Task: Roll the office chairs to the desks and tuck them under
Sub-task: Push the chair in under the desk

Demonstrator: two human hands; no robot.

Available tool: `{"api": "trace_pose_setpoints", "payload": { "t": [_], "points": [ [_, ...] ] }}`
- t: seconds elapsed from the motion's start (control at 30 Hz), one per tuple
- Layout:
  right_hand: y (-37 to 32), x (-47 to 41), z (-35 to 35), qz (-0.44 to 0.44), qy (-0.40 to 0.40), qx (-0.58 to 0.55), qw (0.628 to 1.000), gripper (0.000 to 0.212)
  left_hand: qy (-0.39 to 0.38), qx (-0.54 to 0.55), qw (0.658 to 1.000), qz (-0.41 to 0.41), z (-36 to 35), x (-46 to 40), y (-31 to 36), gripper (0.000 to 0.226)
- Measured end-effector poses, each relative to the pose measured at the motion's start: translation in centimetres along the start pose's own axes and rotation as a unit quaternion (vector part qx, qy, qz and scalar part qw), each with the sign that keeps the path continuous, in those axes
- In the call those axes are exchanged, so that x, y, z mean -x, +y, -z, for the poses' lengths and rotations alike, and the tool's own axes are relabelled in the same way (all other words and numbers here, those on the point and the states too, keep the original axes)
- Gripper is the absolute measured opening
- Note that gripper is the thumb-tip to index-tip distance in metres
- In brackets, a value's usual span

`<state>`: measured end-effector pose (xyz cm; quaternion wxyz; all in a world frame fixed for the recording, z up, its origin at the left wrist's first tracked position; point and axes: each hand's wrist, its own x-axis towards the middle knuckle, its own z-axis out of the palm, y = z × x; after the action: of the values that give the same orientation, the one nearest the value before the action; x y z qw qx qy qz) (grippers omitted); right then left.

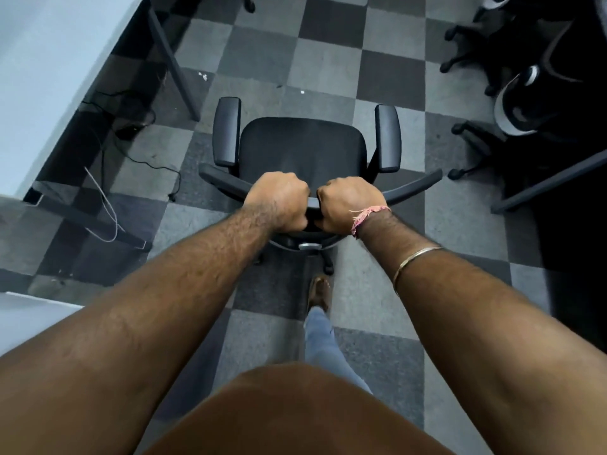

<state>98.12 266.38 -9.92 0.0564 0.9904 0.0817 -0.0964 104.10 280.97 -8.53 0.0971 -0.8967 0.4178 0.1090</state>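
both hands, left hand (281,200) and right hand (348,203), fists clenched side by side on office chair (303,149) backrest top; seat beyond them.

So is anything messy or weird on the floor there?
A bit. Loose cables lie tangled on the carpet under the white desk, where chair wheels could snag them. Small white scraps dot the floor ahead of the chair. Both hands, left hand and right hand, grip its backrest normally.

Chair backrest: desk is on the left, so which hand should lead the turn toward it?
Right, probably. Both the left hand and right hand grip the backrest top. The desk lies left, so pushing from the right side would swing the chair that way.
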Motion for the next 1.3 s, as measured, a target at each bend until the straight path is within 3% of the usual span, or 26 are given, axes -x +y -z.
{"api": "trace_pose_setpoints", "payload": {
  "t": [0.33, 0.77, 1.0, 1.17, 1.3],
  "points": [
    [11.3, -19.7, 3.4, 0.028, 0.01, -0.017, 0.999, 0.024, -0.045, 0.01, 0.994, 0.099, 5.6, -19.0, -10.1, 0.025],
    [22.6, -43.0, 6.2, 0.046, 0.025, -0.012, 0.999, 0.024, -0.061, -0.006, 0.995, 0.079, 9.6, -39.8, -24.7, 0.026],
    [27.1, -56.5, 8.5, 0.013, 0.041, -0.007, 0.999, 0.019, -0.041, 0.018, 0.995, 0.09, 11.6, -50.8, -34.4, 0.023],
    [29.0, -64.8, 9.6, -0.07, 0.049, -0.006, 0.996, 0.018, -0.048, 0.029, 0.994, 0.095, 13.0, -57.5, -40.5, 0.02],
    [31.8, -70.9, 11.1, -0.045, 0.022, -0.008, 0.999, 0.013, -0.055, 0.027, 0.992, 0.114, 14.2, -62.5, -44.4, 0.019]
  ]
}}
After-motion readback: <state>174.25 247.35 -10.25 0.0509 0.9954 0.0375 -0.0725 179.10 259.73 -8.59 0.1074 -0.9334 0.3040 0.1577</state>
